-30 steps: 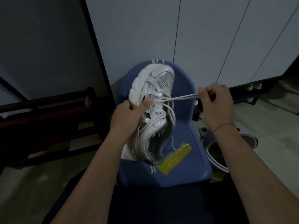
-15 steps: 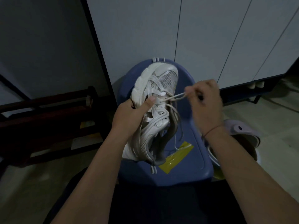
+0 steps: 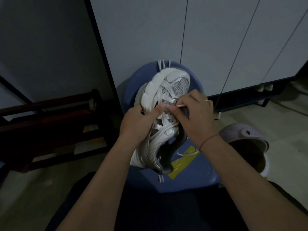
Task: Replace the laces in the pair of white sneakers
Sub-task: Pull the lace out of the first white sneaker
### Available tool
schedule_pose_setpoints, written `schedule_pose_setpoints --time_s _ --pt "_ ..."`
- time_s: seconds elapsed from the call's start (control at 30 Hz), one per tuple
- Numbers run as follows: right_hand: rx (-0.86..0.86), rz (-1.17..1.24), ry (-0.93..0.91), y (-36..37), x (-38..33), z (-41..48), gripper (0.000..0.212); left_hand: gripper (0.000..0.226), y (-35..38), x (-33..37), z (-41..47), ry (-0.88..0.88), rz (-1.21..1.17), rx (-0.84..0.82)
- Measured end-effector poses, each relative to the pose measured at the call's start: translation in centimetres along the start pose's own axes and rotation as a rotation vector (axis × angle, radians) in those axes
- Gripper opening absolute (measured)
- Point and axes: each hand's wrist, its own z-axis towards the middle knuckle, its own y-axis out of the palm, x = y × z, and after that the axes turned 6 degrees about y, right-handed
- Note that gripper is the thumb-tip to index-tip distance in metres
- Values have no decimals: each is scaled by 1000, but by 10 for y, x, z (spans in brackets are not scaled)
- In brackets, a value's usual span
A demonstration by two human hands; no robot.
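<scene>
Sneaker (image 3: 164,132) is held over the blue chair (image 3: 191,170), toe at the far end, gripped along its left side by the left hand (image 3: 138,124). Its lace (image 3: 180,106), judged soft and limp, is pinched at the stiff tip by the right hand (image 3: 196,117), the best hold.

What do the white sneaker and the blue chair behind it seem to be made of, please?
White chunky sneaker: probably synthetic leather with mesh panels; smooth, faintly shiny overlays and a dotted open weave on the toe. Blue moulded chair: likely hard plastic, semi-matt; one seamless curved shell with rounded edges.
</scene>
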Motion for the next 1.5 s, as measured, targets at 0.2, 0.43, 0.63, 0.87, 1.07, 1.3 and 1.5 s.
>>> schedule_pose_setpoints --time_s 0.2,0.43,0.63,0.87,1.07,1.3,1.5 --pt "191 396 250 -28 29 20 26 46 -16 -11 10 -95 -160 37" --pt "-314 417 152 -24 18 7 30 57 -8 -10 8 -79 -119 24" --pt "-253 269 100 -19 6 5 33 70 2 -1 1 -29 -40 -1" --pt "-75 323 47 -13 9 9 25 64 2 2 -1 -21 -93 -32" --pt "246 429 396 -40 40 22 24 39 -9 -1 5 -37 -147 29" --pt "-42 420 212 -24 20 13 16 44 -7 -1 3 -39 -117 32" --pt "-61 214 -48 -6 2 7 30 52 -1 -1 1 -4 -69 23"
